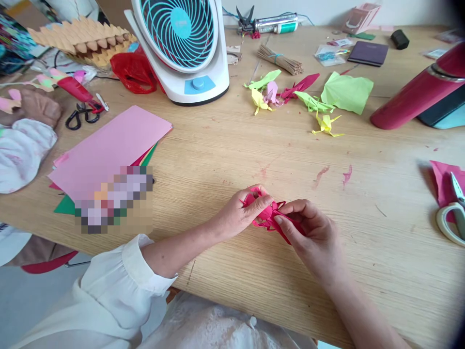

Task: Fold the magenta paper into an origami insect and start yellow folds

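Observation:
Between my two hands is a red folded paper figure (268,216) with thin leg-like points, held just over the near side of the wooden table. My left hand (247,209) is closed on its left end, the thumb lying across the top. At the other end, my right hand (313,232) pinches the red paper between thumb and fingers. Part of the figure is hidden behind my fingers. Beyond my hands, several folded paper figures lie together, among them a yellow one (326,124), a pink one (272,92) and a dark red one (300,87).
A white fan (198,91) stands at the back. Stacked coloured paper (119,140) lies to the left, near another person's hand (39,104) and black-handled scissors (82,115). At right are a red bottle (403,99) and white-handled scissors (450,218) on red paper (441,179).

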Tool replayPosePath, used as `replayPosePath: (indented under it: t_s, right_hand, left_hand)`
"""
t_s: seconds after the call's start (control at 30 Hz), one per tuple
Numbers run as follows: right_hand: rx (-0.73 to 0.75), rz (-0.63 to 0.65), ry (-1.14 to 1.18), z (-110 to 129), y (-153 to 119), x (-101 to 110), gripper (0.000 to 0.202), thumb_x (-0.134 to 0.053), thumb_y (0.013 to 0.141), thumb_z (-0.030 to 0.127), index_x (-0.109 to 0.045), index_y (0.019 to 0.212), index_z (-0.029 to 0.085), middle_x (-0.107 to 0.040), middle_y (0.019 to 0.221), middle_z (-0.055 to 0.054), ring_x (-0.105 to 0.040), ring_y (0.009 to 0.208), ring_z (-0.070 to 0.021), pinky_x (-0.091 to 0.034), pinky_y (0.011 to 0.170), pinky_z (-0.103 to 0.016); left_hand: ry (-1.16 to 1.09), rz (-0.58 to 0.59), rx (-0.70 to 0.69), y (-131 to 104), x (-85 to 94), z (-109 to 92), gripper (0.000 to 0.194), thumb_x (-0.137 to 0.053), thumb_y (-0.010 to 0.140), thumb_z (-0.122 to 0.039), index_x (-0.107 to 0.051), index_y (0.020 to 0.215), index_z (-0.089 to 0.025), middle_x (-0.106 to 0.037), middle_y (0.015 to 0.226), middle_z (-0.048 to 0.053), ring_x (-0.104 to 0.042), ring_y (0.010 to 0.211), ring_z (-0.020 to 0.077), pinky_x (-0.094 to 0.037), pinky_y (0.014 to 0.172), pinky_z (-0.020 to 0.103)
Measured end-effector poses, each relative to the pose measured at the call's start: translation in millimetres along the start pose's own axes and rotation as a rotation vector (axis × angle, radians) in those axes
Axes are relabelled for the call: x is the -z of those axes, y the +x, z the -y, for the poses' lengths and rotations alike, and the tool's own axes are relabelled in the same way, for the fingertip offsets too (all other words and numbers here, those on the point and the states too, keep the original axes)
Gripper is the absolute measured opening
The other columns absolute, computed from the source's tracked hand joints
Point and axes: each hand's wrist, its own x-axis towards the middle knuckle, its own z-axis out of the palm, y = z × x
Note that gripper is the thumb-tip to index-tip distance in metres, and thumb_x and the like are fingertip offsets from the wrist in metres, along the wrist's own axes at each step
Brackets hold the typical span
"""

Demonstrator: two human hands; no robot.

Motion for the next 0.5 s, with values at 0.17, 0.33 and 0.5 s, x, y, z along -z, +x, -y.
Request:
replayPosePath:
  t_s: [0.17,0.33,0.5]
  right_hand:
    - [0.000,-0.045,-0.093,1.7,2.1,5.0,0.020,-0.070,0.086,0.038,-0.064,0.086,0.019,-0.065,0.075,-0.001,-0.057,0.063,-0.0118,-0.046,0.055,-0.022]
    - [-0.033,-0.030,-0.144,0.0,1.9,6.6,0.027,-0.067,0.087,0.043,-0.062,0.081,0.018,-0.058,0.064,0.001,-0.047,0.056,-0.0101,-0.036,0.049,-0.022]
    - [-0.028,-0.041,-0.130,-1.1,0.4,2.4,0.028,-0.067,0.087,0.044,-0.060,0.079,0.018,-0.055,0.062,0.002,-0.044,0.055,-0.0099,-0.034,0.049,-0.022]
  left_hand:
    - [0.004,-0.061,0.033,1.1,2.0,-2.2,0.040,-0.056,0.090,-0.056,-0.054,0.081,-0.017,-0.055,0.073,-0.002,-0.052,0.065,0.0097,-0.043,0.061,0.020]
    - [-0.033,-0.046,0.037,1.4,1.4,-1.2,0.034,-0.067,0.085,-0.048,-0.053,0.081,-0.017,-0.054,0.068,-0.004,-0.051,0.059,0.0077,-0.042,0.056,0.018]
    - [-0.037,-0.062,0.072,1.7,0.5,-1.4,0.033,-0.076,0.078,-0.040,-0.052,0.081,-0.017,-0.056,0.069,-0.004,-0.054,0.060,0.0073,-0.042,0.056,0.017]
